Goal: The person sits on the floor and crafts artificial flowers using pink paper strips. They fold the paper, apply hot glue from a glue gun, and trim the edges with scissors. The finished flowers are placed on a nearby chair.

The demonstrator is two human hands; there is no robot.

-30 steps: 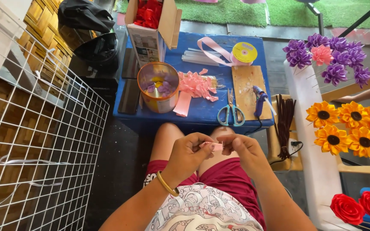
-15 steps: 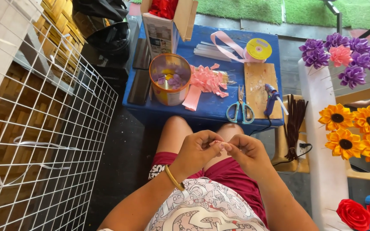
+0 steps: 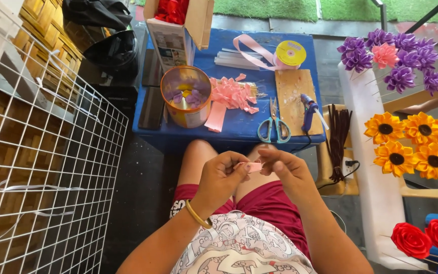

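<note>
One blue table [image 3: 229,129] carries one round tin [image 3: 185,96], one pile of pink ribbon pieces [image 3: 233,94] and one pair of scissors [image 3: 274,127]. Over the lap, left hand [image 3: 221,178] and right hand [image 3: 286,170] together pinch one pink ribbon piece [image 3: 252,166].

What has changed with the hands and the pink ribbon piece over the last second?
Barely anything: both hands, left hand and right hand, keep pinching the small pink ribbon piece above the lap. Scissors, glue gun and ribbon pile stayed put on the blue table.
</note>
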